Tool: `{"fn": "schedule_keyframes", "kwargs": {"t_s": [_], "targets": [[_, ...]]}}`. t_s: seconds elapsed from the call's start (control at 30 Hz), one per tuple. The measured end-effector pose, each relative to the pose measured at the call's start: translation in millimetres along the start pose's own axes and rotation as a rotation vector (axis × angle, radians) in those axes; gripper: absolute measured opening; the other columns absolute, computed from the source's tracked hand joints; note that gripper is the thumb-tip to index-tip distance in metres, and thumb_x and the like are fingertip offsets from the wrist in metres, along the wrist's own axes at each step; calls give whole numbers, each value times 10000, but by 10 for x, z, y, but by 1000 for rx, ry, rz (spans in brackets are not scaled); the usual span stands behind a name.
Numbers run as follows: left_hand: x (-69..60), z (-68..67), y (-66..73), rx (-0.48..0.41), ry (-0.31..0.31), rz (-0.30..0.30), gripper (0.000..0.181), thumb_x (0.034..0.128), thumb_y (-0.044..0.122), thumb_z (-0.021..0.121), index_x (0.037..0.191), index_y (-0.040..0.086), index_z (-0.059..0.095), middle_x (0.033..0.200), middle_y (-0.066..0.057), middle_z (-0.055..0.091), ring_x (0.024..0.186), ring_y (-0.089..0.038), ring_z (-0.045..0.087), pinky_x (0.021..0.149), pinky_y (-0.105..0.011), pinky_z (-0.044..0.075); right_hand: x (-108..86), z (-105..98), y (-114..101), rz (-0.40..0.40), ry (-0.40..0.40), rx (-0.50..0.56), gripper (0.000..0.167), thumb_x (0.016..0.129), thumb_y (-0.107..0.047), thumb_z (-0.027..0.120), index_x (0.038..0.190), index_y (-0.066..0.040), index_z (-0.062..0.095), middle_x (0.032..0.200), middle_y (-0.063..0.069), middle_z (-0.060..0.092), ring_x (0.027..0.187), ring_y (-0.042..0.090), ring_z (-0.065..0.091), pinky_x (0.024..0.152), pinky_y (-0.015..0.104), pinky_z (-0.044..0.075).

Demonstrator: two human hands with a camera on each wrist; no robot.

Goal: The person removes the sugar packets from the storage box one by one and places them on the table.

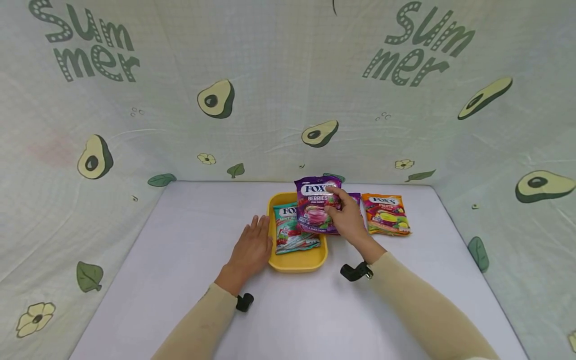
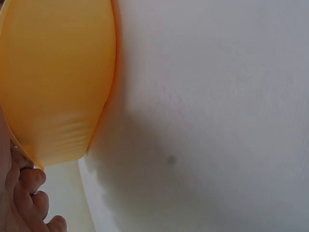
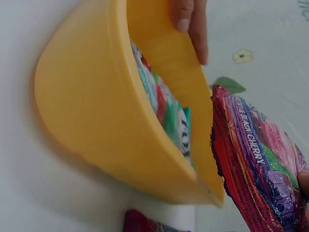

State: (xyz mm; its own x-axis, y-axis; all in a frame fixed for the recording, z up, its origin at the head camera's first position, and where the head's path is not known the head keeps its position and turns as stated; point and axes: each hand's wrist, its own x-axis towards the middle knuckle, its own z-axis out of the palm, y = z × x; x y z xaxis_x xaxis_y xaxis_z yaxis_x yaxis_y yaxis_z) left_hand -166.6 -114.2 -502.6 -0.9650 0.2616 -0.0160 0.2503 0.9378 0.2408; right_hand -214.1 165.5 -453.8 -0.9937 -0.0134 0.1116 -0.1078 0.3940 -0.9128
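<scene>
A purple bag of berries candy hangs over the right part of a yellow plastic tub. My right hand grips this bag by its right side, and in the right wrist view its lower edge is tilted beside the tub's rim. Inside the tub lies a teal bag of mint candy, partly covered by the purple one in the head view. With fingers extended, my left hand rests against the tub's left rim; the left wrist view shows its fingers beside the yellow wall.
Another purple bag lies on the white table behind my right hand, mostly hidden. An orange bag of fruits candy lies to its right. Cloth printed with avocados hangs at the table's back and sides.
</scene>
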Motion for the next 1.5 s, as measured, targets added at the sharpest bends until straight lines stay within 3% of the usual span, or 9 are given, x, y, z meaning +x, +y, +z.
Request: {"fn": "schedule_keyframes", "kwargs": {"t_s": [0.27, 0.4, 0.63, 0.7, 0.77, 0.87, 0.97, 1.27, 1.5], "targets": [[10, -20, -19, -16, -14, -8, 633, 1135, 306, 406, 1676, 30, 230, 1737, -141, 281, 1635, -334, 181, 1314, -524, 219, -77, -392, 94, -3, 36, -41, 518, 1041, -42, 624, 1535, -166, 535, 1584, 181, 502, 1345, 374, 569, 1101, 558, 516], [9, -14, -8, -19, -12, -13, 638, 1134, 312, 408, 1676, 28, 228, 1737, -141, 282, 1634, -336, 185, 1313, -522, 223, -153, -569, 191, 25, 42, -65, 518, 1043, -59, 631, 1543, -146, 526, 1631, 194, 450, 1443, 396, 495, 1177, 581, 444], [19, 20, -5, -14, -1, -12, 634, 1132, 304, 416, 1674, 29, 236, 1732, -141, 295, 1630, -338, 202, 1311, -521, 233, -354, -809, 370, 97, 3, -19, 534, 1044, -69, 635, 1559, -122, 503, 1680, 195, 372, 1545, 424, 358, 1232, 616, 347], [21, 24, -3, -16, -2, -12, 635, 1132, 303, 418, 1675, 29, 235, 1732, -141, 295, 1630, -338, 202, 1311, -521, 233, -425, -859, 420, 125, -12, -23, 537, 1045, -81, 639, 1563, -121, 499, 1694, 189, 349, 1565, 425, 321, 1244, 597, 337], [21, 26, 0, -17, -6, -14, 636, 1132, 304, 417, 1676, 30, 231, 1734, -140, 292, 1631, -337, 200, 1311, -521, 231, -499, -893, 469, 157, -30, -29, 546, 1049, -101, 642, 1573, -126, 489, 1700, 186, 339, 1556, 415, 340, 1223, 488, 409], [23, 20, 4, -23, -10, -19, 636, 1133, 303, 412, 1678, 33, 225, 1736, -139, 285, 1633, -335, 193, 1313, -520, 226, -607, -908, 534, 194, -58, -13, 548, 1052, -108, 639, 1577, -124, 483, 1690, 190, 355, 1503, 387, 411, 1080, 215, 499], [23, 13, 5, -30, -10, -23, 631, 1136, 300, 402, 1679, 33, 222, 1737, -137, 281, 1634, -333, 189, 1315, -520, 222, -715, -874, 586, 232, -85, 15, 541, 1050, -103, 637, 1571, -131, 492, 1661, 206, 387, 1422, 388, 493, 898, 80, 506], [16, 22, -6, -40, -2, -24, 631, 1136, 303, 392, 1678, 30, 220, 1735, -139, 286, 1633, -336, 190, 1314, -521, 220, -958, -680, 702, 284, -170, 25, 506, 1037, -110, 658, 1528, -115, 536, 1600, 242, 440, 1377, 408, 541, 935, 214, 576], [16, 33, -4, -39, -3, -31, 644, 1133, 315, 408, 1681, 37, 214, 1737, -131, 284, 1634, -329, 189, 1316, -511, 219, -1052, -597, 741, 315, -179, 16, 527, 1017, -126, 694, 1521, -99, 544, 1573, 248, 485, 1355, 393, 562, 978, 316, 577]]}}
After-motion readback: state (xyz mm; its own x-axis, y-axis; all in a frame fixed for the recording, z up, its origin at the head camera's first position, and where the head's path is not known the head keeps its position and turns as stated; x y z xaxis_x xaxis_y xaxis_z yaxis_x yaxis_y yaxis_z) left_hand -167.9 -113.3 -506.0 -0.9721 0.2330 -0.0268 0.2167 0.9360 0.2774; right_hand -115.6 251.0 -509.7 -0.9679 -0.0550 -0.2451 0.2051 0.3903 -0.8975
